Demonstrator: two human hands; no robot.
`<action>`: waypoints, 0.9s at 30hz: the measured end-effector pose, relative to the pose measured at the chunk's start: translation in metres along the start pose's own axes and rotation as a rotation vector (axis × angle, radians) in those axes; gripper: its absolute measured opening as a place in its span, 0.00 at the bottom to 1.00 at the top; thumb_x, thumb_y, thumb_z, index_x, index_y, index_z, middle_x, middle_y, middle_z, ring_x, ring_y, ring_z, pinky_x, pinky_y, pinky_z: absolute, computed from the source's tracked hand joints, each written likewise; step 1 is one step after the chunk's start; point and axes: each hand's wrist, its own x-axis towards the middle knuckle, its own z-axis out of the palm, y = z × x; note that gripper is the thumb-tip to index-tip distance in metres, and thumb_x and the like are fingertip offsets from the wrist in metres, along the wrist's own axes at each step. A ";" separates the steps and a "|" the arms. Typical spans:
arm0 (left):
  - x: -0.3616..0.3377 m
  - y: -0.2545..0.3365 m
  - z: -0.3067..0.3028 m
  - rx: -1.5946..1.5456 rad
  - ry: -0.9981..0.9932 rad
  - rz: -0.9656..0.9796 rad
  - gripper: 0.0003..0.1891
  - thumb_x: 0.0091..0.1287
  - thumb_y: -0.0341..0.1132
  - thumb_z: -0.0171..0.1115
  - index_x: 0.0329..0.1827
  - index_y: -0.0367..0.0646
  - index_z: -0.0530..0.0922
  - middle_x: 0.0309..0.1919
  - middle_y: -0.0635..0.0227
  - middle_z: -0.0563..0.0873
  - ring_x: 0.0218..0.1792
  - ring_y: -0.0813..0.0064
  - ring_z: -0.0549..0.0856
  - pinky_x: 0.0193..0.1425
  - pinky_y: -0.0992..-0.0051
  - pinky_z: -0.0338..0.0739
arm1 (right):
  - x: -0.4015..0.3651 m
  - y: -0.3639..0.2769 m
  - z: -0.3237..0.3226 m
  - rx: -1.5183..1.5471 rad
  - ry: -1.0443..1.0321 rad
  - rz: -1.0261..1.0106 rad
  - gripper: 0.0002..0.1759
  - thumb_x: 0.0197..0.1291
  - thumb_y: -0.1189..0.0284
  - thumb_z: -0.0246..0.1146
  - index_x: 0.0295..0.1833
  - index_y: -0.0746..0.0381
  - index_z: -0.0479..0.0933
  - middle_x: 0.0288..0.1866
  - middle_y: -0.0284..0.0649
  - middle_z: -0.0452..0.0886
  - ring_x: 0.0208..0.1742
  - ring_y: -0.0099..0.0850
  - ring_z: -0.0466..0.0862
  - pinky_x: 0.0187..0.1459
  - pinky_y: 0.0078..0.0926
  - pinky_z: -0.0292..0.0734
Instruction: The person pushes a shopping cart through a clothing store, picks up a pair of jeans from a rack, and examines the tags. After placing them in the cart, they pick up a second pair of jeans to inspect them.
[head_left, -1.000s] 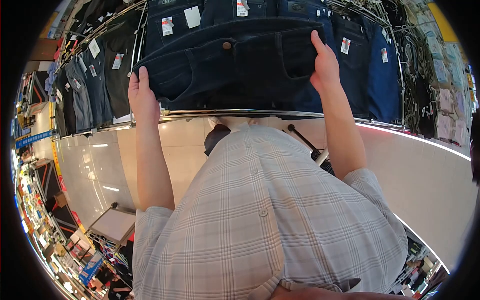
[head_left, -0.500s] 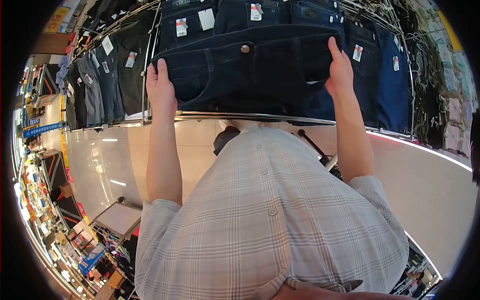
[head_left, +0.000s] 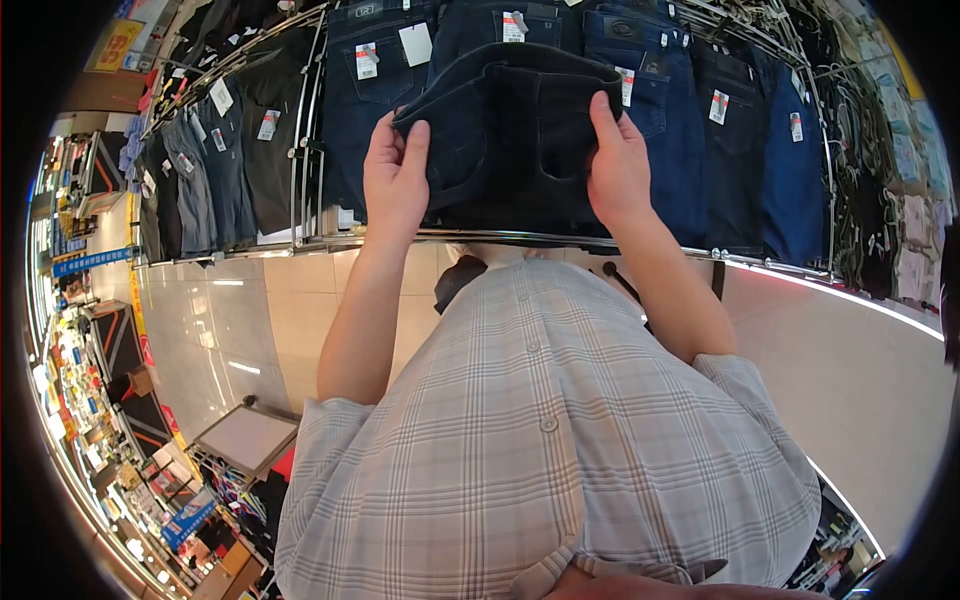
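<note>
A pair of dark jeans [head_left: 510,130] is held up by its waistband in front of me. My left hand [head_left: 395,180] is closed on one side of the waistband, thumb on the front and fingers behind. On the other side, my right hand [head_left: 620,165] pinches the waistband the same way, near a front pocket. Between the hands the waist bows and the front folds inward, so the button is not visible. The lower legs of the jeans are out of sight.
Behind the held pair, tagged blue jeans [head_left: 640,110] lie on a rack with a metal front rail [head_left: 480,237]. Dark trousers [head_left: 265,150] hang to the left. More clothes [head_left: 870,180] hang at the right. A framed board [head_left: 245,437] stands lower left above the tiled floor.
Both hands have come closer together, still gripping the waistband. The stretched waist has slackened and folded inward, hiding the button and uncovering more of the jeans behind.
</note>
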 end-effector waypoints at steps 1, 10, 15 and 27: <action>0.000 -0.002 0.002 0.000 0.000 0.001 0.12 0.78 0.31 0.59 0.60 0.36 0.76 0.40 0.76 0.86 0.39 0.92 0.79 0.44 0.89 0.72 | -0.001 0.001 0.005 0.000 -0.001 -0.001 0.15 0.76 0.60 0.61 0.51 0.61 0.83 0.45 0.27 0.85 0.45 0.14 0.79 0.46 0.15 0.73; -0.021 -0.015 0.034 -0.255 -0.111 -0.187 0.17 0.80 0.38 0.57 0.63 0.36 0.75 0.51 0.68 0.85 0.51 0.81 0.83 0.57 0.80 0.77 | -0.026 0.041 0.041 -0.727 -0.557 -0.496 0.41 0.60 0.79 0.64 0.78 0.71 0.58 0.53 0.49 0.75 0.53 0.42 0.79 0.56 0.33 0.76; -0.016 -0.010 0.016 -0.325 -0.076 -0.325 0.11 0.79 0.37 0.59 0.56 0.40 0.78 0.44 0.71 0.86 0.46 0.83 0.84 0.51 0.81 0.79 | -0.038 0.041 0.040 -0.622 -0.663 -0.407 0.38 0.60 0.82 0.62 0.77 0.67 0.62 0.57 0.50 0.77 0.60 0.40 0.80 0.62 0.32 0.75; -0.008 0.022 -0.011 -0.184 -0.362 -0.172 0.17 0.69 0.20 0.64 0.59 0.41 0.79 0.51 0.75 0.84 0.53 0.85 0.80 0.61 0.82 0.72 | 0.062 0.045 -0.012 -0.216 -0.313 0.009 0.42 0.67 0.64 0.67 0.82 0.60 0.56 0.72 0.41 0.71 0.76 0.31 0.66 0.78 0.33 0.54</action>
